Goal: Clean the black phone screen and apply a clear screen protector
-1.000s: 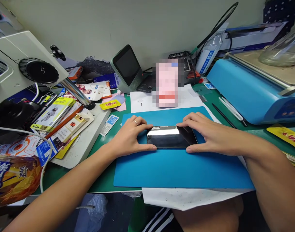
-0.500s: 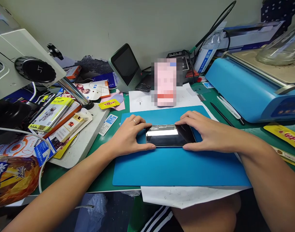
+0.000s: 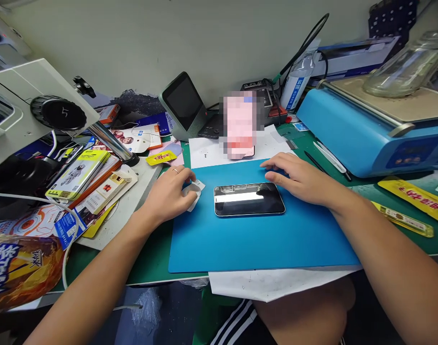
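Your left hand (image 3: 171, 192) pinches a small white packet (image 3: 200, 184), fingers closed on it, over the left edge of the blue mat (image 3: 254, 244). Your right hand (image 3: 298, 178), thumb and fingers apart, is near the phone (image 3: 249, 200), which lies flat on the mat between both hands.

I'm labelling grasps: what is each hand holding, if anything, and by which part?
The left hand holds a small pale, flat item, thumb across its middle; exact fingertip contact is hidden. The right hand holds nothing.

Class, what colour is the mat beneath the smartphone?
The mat is plain blue, shown best in the head view.
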`<state>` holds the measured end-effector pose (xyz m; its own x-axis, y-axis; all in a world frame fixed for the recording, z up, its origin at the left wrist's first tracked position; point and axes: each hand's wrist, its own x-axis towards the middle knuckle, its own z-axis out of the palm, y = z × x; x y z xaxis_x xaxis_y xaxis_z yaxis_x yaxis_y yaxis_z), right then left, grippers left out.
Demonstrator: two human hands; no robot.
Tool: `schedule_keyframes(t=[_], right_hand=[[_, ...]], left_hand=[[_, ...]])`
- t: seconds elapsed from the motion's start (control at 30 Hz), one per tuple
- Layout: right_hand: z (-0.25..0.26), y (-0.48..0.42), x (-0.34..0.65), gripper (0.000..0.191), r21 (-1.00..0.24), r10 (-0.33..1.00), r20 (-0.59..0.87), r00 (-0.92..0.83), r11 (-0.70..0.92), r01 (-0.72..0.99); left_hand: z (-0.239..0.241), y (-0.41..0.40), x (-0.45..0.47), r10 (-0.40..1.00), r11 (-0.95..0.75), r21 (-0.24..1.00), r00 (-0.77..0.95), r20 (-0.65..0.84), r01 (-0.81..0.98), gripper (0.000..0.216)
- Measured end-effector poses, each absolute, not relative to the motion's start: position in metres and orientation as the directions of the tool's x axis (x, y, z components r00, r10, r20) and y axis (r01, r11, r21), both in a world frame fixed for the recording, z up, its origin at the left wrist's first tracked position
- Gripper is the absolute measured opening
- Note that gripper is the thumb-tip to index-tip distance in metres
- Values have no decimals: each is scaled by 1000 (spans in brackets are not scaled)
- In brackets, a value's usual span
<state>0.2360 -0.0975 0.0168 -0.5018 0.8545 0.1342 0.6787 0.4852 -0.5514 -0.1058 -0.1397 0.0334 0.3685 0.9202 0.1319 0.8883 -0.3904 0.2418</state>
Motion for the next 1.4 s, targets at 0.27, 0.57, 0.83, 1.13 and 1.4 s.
schedule_keyframes(t=[0.27,0.57,0.83,1.13,1.4], right_hand=[[18,-98,235,52,-572,864,138,-485,469,673],[18,-98,236,51,-583,864,136,-485,465,666],[18,-98,236,52,-580,865,153,-478,470,666],[10,-94,235,52,-561,852,231,-469,511,651],[10,-94,235,54,-575,843,295,-449,532,622]], left_hand=[[28,-143,-101,893,-450,292,425,150,844,15],[25,-151,-89,787,-617,415,529,318,669,10],[30,-157,-80,623,-762,379,753,210,525,17],[31,-160,-74,555,-808,361,808,198,466,28],[37,-168,-58,545,-816,320,824,151,481,33]])
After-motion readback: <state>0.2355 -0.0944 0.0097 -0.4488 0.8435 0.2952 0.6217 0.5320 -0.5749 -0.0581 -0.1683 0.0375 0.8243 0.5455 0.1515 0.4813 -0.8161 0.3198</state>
